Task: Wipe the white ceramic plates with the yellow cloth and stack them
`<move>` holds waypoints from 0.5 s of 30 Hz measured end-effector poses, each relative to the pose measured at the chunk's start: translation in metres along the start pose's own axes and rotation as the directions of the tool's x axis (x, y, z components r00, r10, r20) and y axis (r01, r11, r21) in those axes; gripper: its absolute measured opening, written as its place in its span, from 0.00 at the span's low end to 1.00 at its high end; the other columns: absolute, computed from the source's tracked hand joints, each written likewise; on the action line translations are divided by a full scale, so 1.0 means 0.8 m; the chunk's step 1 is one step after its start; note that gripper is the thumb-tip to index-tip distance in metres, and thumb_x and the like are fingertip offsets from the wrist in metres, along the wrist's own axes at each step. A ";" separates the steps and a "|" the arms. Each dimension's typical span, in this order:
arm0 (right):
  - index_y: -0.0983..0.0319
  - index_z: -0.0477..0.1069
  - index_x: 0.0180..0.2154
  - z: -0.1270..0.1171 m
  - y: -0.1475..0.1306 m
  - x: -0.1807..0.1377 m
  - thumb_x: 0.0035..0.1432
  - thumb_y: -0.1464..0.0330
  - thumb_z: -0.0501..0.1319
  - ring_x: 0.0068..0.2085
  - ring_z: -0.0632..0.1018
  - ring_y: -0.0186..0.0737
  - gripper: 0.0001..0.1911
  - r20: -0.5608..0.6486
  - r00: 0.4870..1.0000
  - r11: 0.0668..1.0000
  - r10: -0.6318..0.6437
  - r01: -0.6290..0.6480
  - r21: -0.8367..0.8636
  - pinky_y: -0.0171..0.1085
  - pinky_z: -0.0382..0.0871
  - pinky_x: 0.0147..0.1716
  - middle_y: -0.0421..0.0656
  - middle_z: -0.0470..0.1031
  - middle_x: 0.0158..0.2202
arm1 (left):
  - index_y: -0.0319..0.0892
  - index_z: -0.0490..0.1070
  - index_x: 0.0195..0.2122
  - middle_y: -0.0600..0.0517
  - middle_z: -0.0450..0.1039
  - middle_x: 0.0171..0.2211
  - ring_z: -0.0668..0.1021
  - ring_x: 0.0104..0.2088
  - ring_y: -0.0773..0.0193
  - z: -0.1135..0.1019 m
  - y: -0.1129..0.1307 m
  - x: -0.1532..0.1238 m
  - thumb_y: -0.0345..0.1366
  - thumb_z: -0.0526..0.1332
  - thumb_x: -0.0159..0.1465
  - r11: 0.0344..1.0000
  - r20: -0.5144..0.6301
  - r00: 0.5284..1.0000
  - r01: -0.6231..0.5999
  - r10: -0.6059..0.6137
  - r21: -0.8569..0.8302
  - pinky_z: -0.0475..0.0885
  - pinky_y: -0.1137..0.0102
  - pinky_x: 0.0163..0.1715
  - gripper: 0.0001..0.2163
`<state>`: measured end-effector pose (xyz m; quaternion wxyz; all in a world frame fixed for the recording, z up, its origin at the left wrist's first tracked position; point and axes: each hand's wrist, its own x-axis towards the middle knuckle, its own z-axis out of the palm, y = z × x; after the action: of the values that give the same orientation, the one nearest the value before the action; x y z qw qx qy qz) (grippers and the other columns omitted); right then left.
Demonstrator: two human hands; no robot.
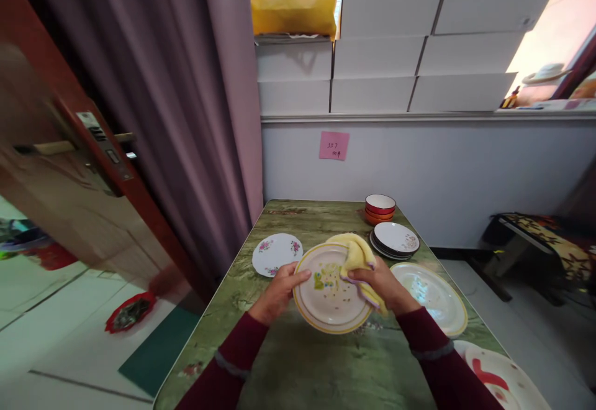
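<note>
Over the middle of the table, my left hand [282, 290] grips the left rim of a round plate [321, 310] with a yellow edge and a green pattern at its centre. My right hand [382, 282] is closed around a yellow cloth [354, 253], pressing it against the plate's right side; part of the cloth goes behind the rim. The plate is tilted toward me. Beyond my left hand lies a white plate [278, 250] with pink flowers. A large yellow-rimmed plate [431, 295] lies partly behind my right wrist.
Stacked red and orange bowls [380, 206] stand at the table's far right corner, with dark-rimmed plates [395, 237] in front. More plates [510, 373] sit at the near right edge. A purple curtain [223, 87] and wooden door [60, 130] flank the green table [298, 217].
</note>
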<state>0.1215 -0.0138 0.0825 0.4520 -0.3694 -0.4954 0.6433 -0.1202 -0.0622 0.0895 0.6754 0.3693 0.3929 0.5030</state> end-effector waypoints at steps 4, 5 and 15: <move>0.64 0.78 0.31 0.010 -0.034 0.004 0.40 0.74 0.72 0.27 0.74 0.35 0.11 0.163 0.987 0.987 -0.010 0.036 -0.157 0.31 0.68 0.27 0.38 0.78 0.27 | 0.33 0.79 0.46 0.40 0.83 0.38 0.83 0.38 0.47 0.016 -0.001 -0.002 0.34 0.71 0.56 1.000 0.003 1.000 0.021 -0.021 -0.021 0.77 0.62 0.39 0.17; 0.64 0.78 0.31 0.011 -0.037 0.005 0.40 0.73 0.72 0.27 0.74 0.36 0.12 0.175 0.985 0.986 -0.001 0.031 -0.167 0.32 0.68 0.27 0.38 0.78 0.27 | 0.34 0.79 0.46 0.41 0.83 0.37 0.83 0.38 0.47 0.019 -0.004 -0.002 0.35 0.71 0.56 0.999 -0.037 0.999 -0.004 0.002 -0.047 0.77 0.60 0.40 0.18; 0.61 0.74 0.41 0.092 0.047 0.026 0.41 0.65 0.74 0.33 0.81 0.42 0.23 -0.438 0.899 0.884 0.016 0.191 0.426 0.37 0.77 0.34 0.41 0.83 0.36 | 0.37 0.74 0.51 0.43 0.82 0.43 0.82 0.47 0.51 0.050 -0.012 0.045 0.36 0.64 0.63 0.829 -0.516 0.850 -0.363 0.108 -0.424 0.75 0.57 0.52 0.16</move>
<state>0.0387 -0.0204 0.0629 0.6533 -0.3609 -0.2340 0.6231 -0.0734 -0.0336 0.0916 0.5624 0.0920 0.3482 0.7443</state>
